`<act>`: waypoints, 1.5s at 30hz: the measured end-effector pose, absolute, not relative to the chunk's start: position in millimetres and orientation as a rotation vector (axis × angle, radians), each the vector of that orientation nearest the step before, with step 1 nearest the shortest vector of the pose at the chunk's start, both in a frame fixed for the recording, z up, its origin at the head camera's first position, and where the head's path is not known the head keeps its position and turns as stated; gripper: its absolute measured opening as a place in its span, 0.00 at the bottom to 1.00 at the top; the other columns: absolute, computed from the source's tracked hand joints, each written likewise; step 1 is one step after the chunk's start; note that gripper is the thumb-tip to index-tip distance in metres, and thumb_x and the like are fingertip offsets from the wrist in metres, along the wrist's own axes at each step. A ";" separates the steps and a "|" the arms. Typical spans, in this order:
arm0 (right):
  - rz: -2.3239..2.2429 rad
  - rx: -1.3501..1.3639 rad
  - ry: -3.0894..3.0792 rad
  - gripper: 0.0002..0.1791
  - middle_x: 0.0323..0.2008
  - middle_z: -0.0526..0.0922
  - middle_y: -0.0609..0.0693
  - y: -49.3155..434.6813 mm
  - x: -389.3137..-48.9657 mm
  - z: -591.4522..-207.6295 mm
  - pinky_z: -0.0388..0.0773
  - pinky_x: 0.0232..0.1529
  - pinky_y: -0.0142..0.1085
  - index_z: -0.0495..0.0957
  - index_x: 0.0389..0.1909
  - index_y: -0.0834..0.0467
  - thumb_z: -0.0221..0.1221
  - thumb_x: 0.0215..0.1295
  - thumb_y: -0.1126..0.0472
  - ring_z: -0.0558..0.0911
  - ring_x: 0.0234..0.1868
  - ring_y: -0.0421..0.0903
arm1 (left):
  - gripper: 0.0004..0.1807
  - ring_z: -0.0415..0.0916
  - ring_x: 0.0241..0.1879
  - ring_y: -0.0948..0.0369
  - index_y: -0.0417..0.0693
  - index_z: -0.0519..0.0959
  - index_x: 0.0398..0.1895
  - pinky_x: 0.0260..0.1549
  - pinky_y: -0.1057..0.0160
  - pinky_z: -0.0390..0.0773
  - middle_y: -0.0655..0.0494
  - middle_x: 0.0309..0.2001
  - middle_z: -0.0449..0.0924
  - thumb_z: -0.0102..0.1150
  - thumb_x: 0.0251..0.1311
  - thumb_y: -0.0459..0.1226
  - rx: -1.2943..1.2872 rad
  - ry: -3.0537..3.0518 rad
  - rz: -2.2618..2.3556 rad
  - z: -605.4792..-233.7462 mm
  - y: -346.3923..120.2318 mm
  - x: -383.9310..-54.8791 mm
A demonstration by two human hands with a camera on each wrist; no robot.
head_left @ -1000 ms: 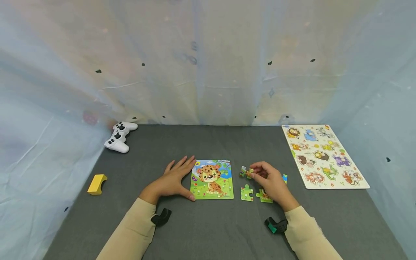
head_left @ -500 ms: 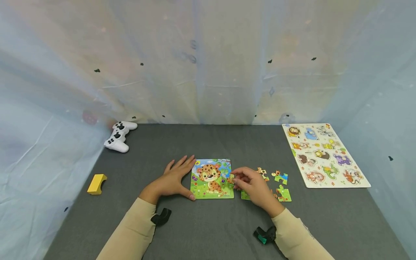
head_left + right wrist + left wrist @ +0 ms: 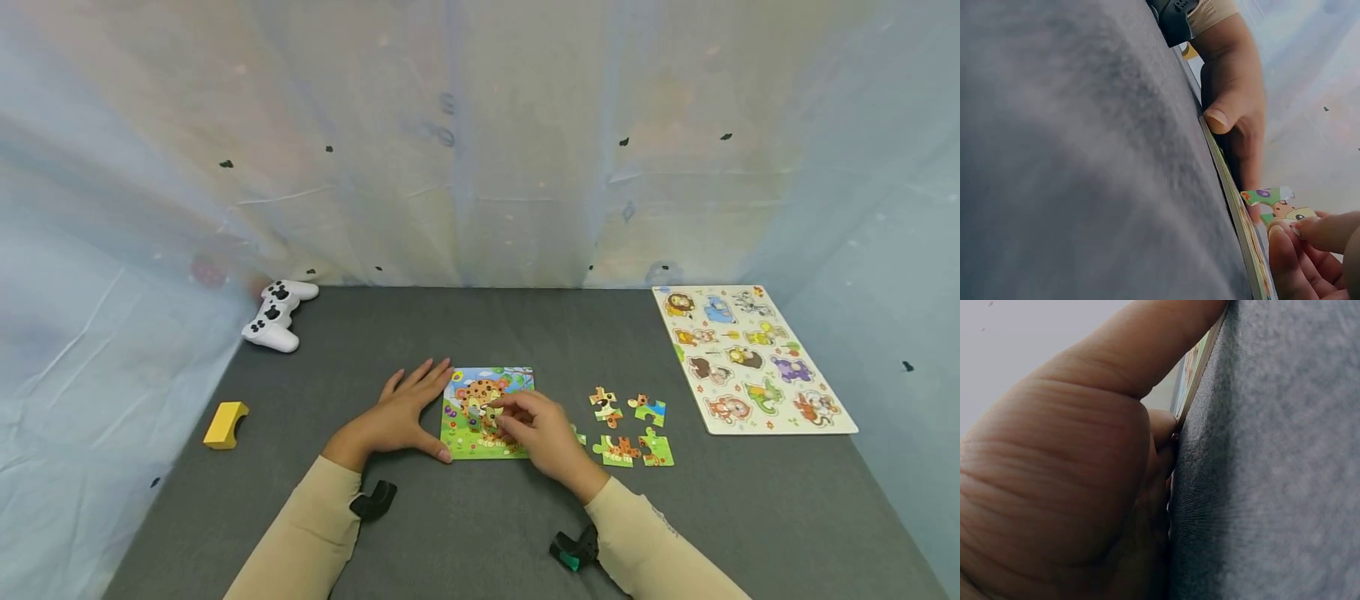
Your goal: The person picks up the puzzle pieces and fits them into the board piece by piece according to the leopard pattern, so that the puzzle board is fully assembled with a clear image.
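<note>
A square leopard puzzle board (image 3: 459, 447) lies on the grey cloth in the middle of the head view. My left hand (image 3: 397, 417) rests along its left side with fingers spread, thumb near the lower left corner and fingertips by the upper left one. Over the board, my right hand (image 3: 540, 433) pinches a puzzle piece (image 3: 1285, 207) between thumb and fingertips. In the right wrist view the piece shows green, a purple spot and part of the leopard's face; it is tilted just above the board. The right hand and piece hide part of the leopard picture.
Several loose puzzle pieces (image 3: 618, 451) lie right of the board, one partly hidden by the right wrist. A large animal board (image 3: 738, 423) lies at the far right. At the left are a white game controller (image 3: 273, 315) and a yellow arched block (image 3: 223, 425).
My right hand has carried the pinched puzzle piece leftward from among the loose pieces to over the leopard board. The left hand has stayed in place.
</note>
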State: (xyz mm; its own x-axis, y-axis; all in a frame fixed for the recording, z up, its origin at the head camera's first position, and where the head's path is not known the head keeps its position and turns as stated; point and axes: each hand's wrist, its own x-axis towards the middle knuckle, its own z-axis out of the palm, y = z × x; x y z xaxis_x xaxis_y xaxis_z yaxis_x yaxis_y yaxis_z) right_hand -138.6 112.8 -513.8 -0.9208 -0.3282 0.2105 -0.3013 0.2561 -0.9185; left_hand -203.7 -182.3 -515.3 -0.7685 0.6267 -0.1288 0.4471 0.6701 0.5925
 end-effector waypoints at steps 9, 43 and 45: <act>-1.800 -0.563 2.470 0.13 0.40 0.83 0.49 86.2 -152.4 -517.8 0.85 0.36 0.36 0.87 0.60 0.63 0.63 0.80 0.68 0.86 0.35 0.45 | 0.79 0.32 0.87 0.49 0.50 0.48 0.91 0.77 0.32 0.27 0.55 0.89 0.40 0.85 0.43 0.68 0.862 2.565 0.816 -514.4 -182.1 -203.4; -0.380 -1.056 2.972 0.33 0.82 0.66 0.54 72.7 -125.8 -509.7 0.70 0.71 0.59 0.74 0.79 0.57 0.60 0.83 0.44 0.65 0.80 0.60 | 0.78 0.32 0.87 0.50 0.50 0.48 0.91 0.77 0.33 0.27 0.55 0.89 0.39 0.84 0.44 0.67 0.863 2.564 0.789 -512.7 -180.1 -202.8; -0.358 -1.044 2.977 0.34 0.82 0.66 0.54 70.4 -124.3 -509.2 0.70 0.71 0.58 0.74 0.79 0.57 0.60 0.83 0.42 0.66 0.79 0.59 | 0.78 0.32 0.87 0.49 0.50 0.48 0.91 0.77 0.33 0.27 0.55 0.89 0.39 0.85 0.44 0.67 0.861 2.562 0.791 -512.5 -180.0 -202.7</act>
State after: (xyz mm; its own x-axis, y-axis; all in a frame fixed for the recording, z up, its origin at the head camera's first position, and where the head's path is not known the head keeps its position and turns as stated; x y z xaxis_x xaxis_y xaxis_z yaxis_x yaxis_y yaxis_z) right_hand -124.3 70.4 -509.2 -0.7831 -0.6128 0.1058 -0.6204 0.7582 -0.2005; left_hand -202.7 -180.0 -512.5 -0.7656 0.6314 -0.1230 0.4520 0.6642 0.5954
